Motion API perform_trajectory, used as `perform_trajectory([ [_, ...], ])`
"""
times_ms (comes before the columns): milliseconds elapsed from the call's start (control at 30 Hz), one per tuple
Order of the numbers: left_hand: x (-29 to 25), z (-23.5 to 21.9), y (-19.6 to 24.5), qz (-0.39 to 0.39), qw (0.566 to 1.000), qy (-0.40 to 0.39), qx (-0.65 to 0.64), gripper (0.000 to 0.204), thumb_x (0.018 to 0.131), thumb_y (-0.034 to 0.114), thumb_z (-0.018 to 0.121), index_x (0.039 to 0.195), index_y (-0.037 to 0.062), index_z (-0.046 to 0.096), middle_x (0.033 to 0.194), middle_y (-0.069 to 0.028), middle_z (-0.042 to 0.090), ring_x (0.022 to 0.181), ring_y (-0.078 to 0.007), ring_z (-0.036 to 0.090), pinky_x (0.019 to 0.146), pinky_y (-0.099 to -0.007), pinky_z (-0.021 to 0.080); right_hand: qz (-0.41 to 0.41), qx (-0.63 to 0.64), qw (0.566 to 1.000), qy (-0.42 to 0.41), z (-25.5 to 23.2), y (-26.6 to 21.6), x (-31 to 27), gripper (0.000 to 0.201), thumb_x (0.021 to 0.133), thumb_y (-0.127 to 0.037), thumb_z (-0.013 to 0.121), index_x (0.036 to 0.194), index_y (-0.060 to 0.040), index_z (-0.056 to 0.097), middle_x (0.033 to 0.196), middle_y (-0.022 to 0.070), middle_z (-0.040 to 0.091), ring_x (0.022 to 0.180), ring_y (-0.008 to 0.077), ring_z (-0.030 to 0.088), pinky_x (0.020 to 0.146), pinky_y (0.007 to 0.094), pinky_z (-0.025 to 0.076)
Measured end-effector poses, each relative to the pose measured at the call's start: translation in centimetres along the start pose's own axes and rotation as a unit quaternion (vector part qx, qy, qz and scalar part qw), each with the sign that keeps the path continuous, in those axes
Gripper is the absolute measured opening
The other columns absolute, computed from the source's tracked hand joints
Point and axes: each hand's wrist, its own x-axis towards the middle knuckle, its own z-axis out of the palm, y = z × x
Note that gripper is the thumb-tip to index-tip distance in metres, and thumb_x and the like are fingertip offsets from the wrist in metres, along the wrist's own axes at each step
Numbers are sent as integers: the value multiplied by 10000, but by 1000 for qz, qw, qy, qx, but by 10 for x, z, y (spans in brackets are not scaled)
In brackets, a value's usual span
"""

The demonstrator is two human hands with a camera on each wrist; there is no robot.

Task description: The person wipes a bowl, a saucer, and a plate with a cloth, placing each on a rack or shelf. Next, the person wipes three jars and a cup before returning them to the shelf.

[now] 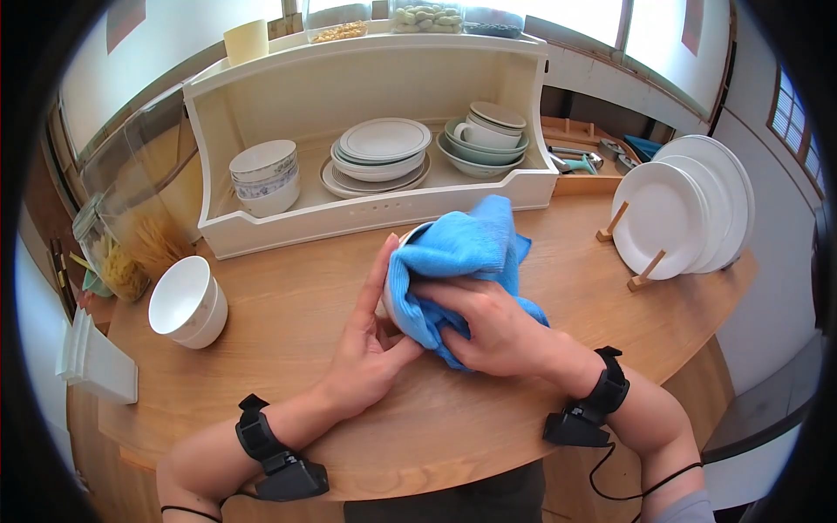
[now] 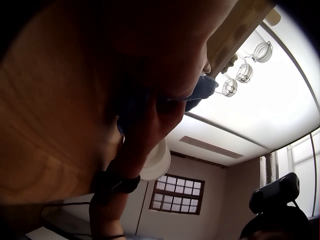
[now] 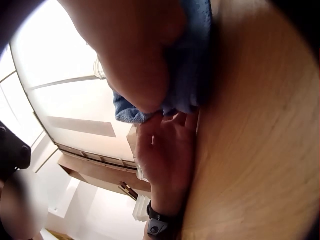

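Note:
In the head view my left hand (image 1: 366, 357) holds a white bowl (image 1: 385, 306) tilted on its side above the table, fingers along its outer wall and thumb low near the cloth. My right hand (image 1: 493, 327) grips a bunched blue cloth (image 1: 462, 240), its fingers pushed into the folds at the bowl's mouth. Cloth covers most of the bowl, leaving a strip of pale wall and rim in sight. The right wrist view has the cloth (image 3: 129, 111) between both hands, with the left hand (image 3: 167, 150) close to the tabletop.
A white shelf (image 1: 288, 235) at the back bears stacked bowls (image 1: 266, 179), plates (image 1: 384, 139) and green dishes (image 1: 484, 157). Two nested white bowls (image 1: 187, 301) stand at the left. Upright white plates (image 1: 658, 213) lean in a wooden rack at the right, near the table (image 1: 279, 349) edge.

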Motion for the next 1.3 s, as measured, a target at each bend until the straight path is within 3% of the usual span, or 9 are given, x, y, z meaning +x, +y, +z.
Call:
perform_trajectory([
  [200, 1, 1, 3, 15, 1000, -6, 12, 959, 753, -144, 591, 1495, 183, 79, 1465, -84, 286, 1239, -171, 415, 999, -315, 402, 25, -63, 991, -116, -13, -10, 0, 320, 682, 51, 562, 994, 2, 615, 887, 190, 627, 903, 366, 586, 791, 402, 486],
  [333, 3, 0, 2, -12, 1000, -7, -16, 945, 752, -140, 591, 1494, 180, 101, 1463, -78, 291, 1239, -169, 418, 991, -312, 412, -58, -231, 971, -13, -19, -2, -1, 293, 661, 56, 547, 943, -1, 603, 902, 177, 605, 881, 333, 579, 799, 396, 491],
  [567, 3, 2, 5, -3, 1000, -3, -11, 924, 765, -137, 565, 1495, 181, 95, 1491, -71, 251, 1278, -178, 391, 1032, -306, 364, -18, -54, 996, 62, -5, -2, -4, 515, 638, 105, 519, 1145, 15, 527, 1009, 222, 588, 984, 409, 543, 845, 405, 477],
  [733, 6, -1, 2, -10, 1000, 2, 23, 874, 796, -116, 542, 1493, 171, 100, 1475, -77, 301, 1287, -178, 387, 1044, -293, 343, 0, -15, 991, -133, -16, -6, -2, 481, 626, 97, 532, 1098, 16, 581, 993, 221, 605, 973, 402, 560, 837, 411, 478],
  [867, 7, 1, 0, -33, 993, 78, -81, 836, 779, -120, 514, 1481, 160, 158, 1373, -77, 419, 1204, -177, 458, 993, -279, 390, -32, -101, 993, -53, -20, -3, -6, 283, 603, 82, 543, 866, 20, 629, 883, 169, 626, 871, 349, 596, 783, 393, 491],
  [1033, -1, -21, -2, -136, 970, 170, -112, 554, 808, 24, 495, 1344, 52, 360, 1185, -70, 509, 1046, -156, 517, 914, -281, 414, -14, -118, 959, 256, -56, 22, -6, 197, 650, 117, 527, 779, -9, 606, 797, 105, 625, 762, 248, 616, 698, 329, 500],
  [1067, -1, -19, -2, -136, 970, 168, -110, 554, 808, 24, 495, 1344, 52, 360, 1185, -70, 509, 1046, -156, 517, 914, -281, 414, 113, 110, 928, 338, -58, 20, -4, 168, 702, 104, 527, 789, -19, 602, 795, 75, 630, 753, 195, 612, 681, 306, 493],
  [1100, -1, -16, 1, -134, 980, 131, -70, 508, 822, 24, 494, 1321, 51, 397, 1143, -58, 532, 1025, -141, 518, 908, -274, 410, 231, 331, 825, 395, -59, 19, -3, 146, 753, 91, 527, 798, -29, 598, 793, 45, 635, 744, 141, 607, 664, 283, 487],
  [1300, -8, 0, 7, -131, 991, 25, 25, 337, 960, 276, 524, 1183, 27, 564, 1030, -26, 617, 934, -86, 548, 814, -237, 439, 261, 549, 768, 200, -31, 14, -14, 192, 832, 16, 532, 1000, -29, 612, 928, 42, 648, 806, 92, 602, 721, 254, 510],
])
